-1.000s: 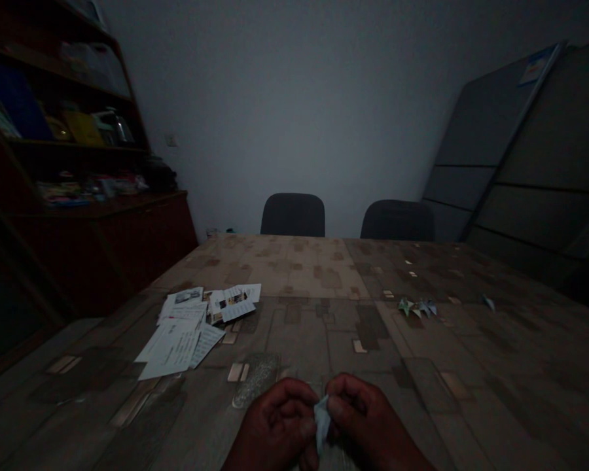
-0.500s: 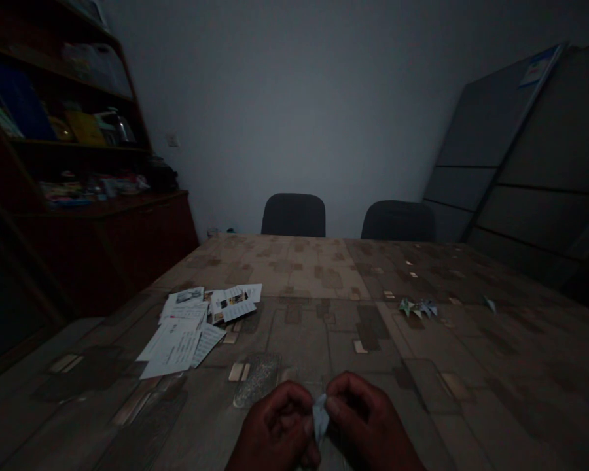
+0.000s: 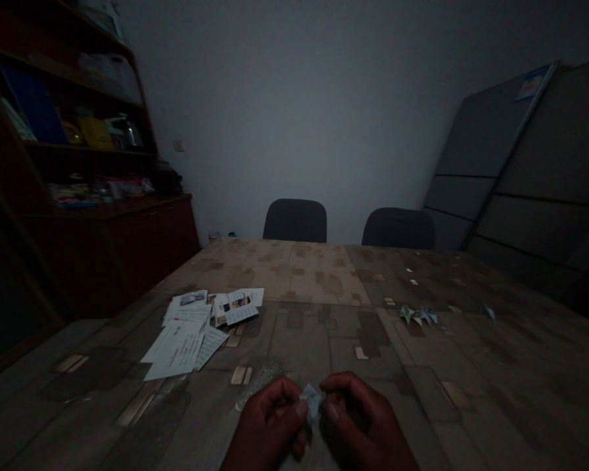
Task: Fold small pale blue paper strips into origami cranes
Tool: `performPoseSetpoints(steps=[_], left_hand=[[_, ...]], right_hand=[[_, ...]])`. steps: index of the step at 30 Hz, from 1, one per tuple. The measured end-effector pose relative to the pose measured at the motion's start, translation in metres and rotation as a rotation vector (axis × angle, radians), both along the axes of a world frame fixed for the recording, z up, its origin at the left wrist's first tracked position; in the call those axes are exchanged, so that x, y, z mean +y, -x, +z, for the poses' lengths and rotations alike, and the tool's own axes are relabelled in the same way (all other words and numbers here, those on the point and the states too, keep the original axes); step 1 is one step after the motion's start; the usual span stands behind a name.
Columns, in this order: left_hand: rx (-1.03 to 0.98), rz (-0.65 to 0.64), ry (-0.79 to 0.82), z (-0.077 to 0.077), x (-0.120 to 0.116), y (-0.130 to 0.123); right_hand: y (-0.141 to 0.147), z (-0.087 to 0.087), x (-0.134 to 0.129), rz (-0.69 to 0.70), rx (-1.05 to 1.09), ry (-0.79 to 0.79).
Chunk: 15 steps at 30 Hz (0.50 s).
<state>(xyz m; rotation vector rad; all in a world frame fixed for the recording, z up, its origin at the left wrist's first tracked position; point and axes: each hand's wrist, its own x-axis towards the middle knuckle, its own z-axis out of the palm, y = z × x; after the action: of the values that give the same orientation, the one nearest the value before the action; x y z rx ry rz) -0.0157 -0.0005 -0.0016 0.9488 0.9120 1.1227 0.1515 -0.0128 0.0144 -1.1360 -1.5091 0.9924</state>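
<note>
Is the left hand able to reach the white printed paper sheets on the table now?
Probably yes: bare table lies between the left hand and the white printed paper sheets, but it pinches a small folded paper piece with the right hand.

Head camera looks forward and down across the table (image 3: 324,281).

The folded paper piece (image 3: 311,399) now sits higher in the pinch, showing above the fingertips rather than hanging between them. The left hand (image 3: 269,425) and right hand (image 3: 358,422) have tilted, thumbs nearer its top edge. The camera view has dipped slightly.
</note>
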Motion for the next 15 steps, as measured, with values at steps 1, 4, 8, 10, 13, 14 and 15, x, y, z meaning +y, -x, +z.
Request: performPoseSetpoints(steps=[1,4,8,10,13,14,15], left_hand=[[-0.013,-0.003,0.005,-0.0006,0.0001,-0.0001],[-0.015,0.004,0.006,-0.0009,-0.0013,-0.0002],[-0.013,0.015,-0.001,-0.0001,-0.003,0.001],[-0.025,0.008,0.007,-0.0005,-0.0026,0.0016],[-0.05,-0.008,0.03,-0.0014,-0.0021,0.0016],[-0.051,-0.014,0.032,-0.0016,-0.0023,0.0014],[-0.047,-0.02,0.031,-0.0017,-0.0027,0.001]], right_hand=[[-0.0009,0.0006,0.0001,0.012,-0.062,-0.06],[-0.0037,0.0022,0.001,0.083,-0.229,-0.227],[-0.0063,0.004,0.0018,0.125,-0.294,-0.294],[-0.0062,0.0054,0.0009,0.11,-0.278,-0.258],[-0.0043,0.0059,-0.0006,0.061,-0.186,-0.146],[-0.0032,0.0048,-0.0008,0.049,-0.139,-0.102],[-0.0021,0.0029,-0.0006,0.046,-0.087,-0.054]])
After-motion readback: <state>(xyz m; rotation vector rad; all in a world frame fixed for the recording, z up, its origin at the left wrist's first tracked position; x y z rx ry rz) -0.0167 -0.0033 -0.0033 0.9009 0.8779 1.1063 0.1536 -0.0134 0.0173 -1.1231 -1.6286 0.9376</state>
